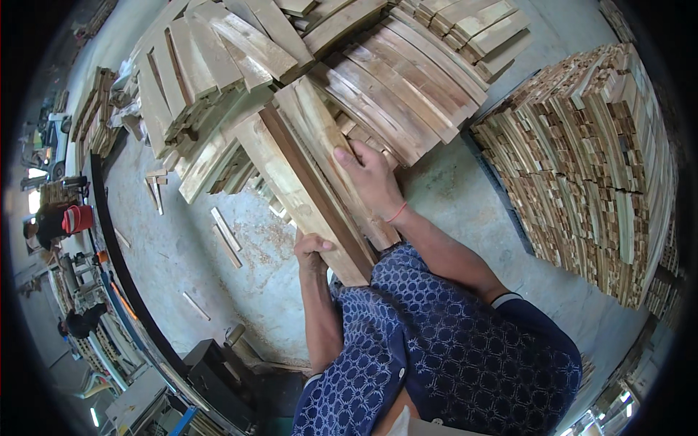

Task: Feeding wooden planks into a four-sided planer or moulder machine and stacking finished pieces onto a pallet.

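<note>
Two long wooden boards lie side by side in front of my body, their near ends close to my shirt. My left hand (pixel 313 248) grips the left board (pixel 291 185) near its lower end, thumb on its pale face and fingers hidden beneath. On the right board (pixel 318 116), which has a rough, bark-like edge, my right hand (pixel 371 177) is closed with the thumb lying on top. The far ends of both boards reach the wood pile.
Stacked planks (pixel 396 83) fill the far side. At the right stands a tall, tight stack of short wood pieces (pixel 574 167). Loose strips (pixel 227 229) and shavings lie on the concrete floor. A black machine (pixel 214 381) is at lower left; other people (pixel 83 320) are at far left.
</note>
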The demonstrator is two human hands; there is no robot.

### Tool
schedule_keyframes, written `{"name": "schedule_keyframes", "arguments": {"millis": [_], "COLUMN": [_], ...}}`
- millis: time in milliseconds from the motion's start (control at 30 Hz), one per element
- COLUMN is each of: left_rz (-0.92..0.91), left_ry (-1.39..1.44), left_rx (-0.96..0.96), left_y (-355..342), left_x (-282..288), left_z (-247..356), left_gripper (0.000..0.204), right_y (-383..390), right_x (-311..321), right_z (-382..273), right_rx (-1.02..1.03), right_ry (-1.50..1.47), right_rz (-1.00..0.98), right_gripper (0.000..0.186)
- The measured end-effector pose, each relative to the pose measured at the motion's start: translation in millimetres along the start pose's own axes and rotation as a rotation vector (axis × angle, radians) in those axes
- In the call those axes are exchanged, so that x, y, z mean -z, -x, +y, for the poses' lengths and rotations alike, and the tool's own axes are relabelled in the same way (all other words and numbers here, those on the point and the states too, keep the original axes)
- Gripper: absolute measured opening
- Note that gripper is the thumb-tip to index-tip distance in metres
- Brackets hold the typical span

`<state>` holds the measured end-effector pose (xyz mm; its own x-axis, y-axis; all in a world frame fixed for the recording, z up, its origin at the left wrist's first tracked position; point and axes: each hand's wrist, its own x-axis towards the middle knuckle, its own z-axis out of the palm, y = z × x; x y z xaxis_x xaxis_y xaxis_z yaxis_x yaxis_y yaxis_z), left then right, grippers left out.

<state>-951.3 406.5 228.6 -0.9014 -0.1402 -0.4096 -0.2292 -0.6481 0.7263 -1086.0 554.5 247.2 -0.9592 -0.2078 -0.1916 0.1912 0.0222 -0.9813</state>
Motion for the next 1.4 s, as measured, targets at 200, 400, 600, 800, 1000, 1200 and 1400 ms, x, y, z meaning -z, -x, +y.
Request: {"name": "schedule_keyframes", "arguments": {"millis": [200, 400, 600, 800, 1000, 1200, 1400], "left_rz": [0.130, 0.003, 0.078, 0.105, 0.155, 0.225, 0.150], "left_ry": [0.201, 0.330, 0.043, 0.145, 0.228, 0.102, 0.127], "left_rx": [-0.054, -0.157, -0.043, 0.002, -0.047, 0.115, 0.197], "left_y": [-8.5, -13.4, -22.4, -38.0, -59.0, -86.1, -98.1], "left_x": [76.6, 65.2, 64.7, 65.7, 56.1, 52.7, 26.7], "left_z": [-28.5, -14.2, -12.0, -24.0, -43.7, -50.8, -58.1], "left_gripper": [0.083, 0.082, 0.067, 0.076, 0.084, 0.074, 0.073], "right_y": [15.5, -3.3, -11.9, -7.1, 39.1, -8.1, -9.7], "right_x": [-36.7, -46.2, -56.9, -49.6, 50.9, 92.4, 91.5], "right_z": [-15.2, -17.1, 2.2, 37.8, 116.8, 172.0, 170.9], "right_rx": [0.184, 0.030, 0.127, 0.116, -0.552, -0.529, -0.579], "right_ry": [0.226, 0.279, 0.207, 0.079, -0.467, -0.756, -0.662], "right_rz": [-0.036, -0.072, -0.163, -0.198, 0.309, 0.498, 0.515], "right_gripper": [0.044, 0.046, 0.049, 0.053, 0.065, 0.096, 0.060]}}
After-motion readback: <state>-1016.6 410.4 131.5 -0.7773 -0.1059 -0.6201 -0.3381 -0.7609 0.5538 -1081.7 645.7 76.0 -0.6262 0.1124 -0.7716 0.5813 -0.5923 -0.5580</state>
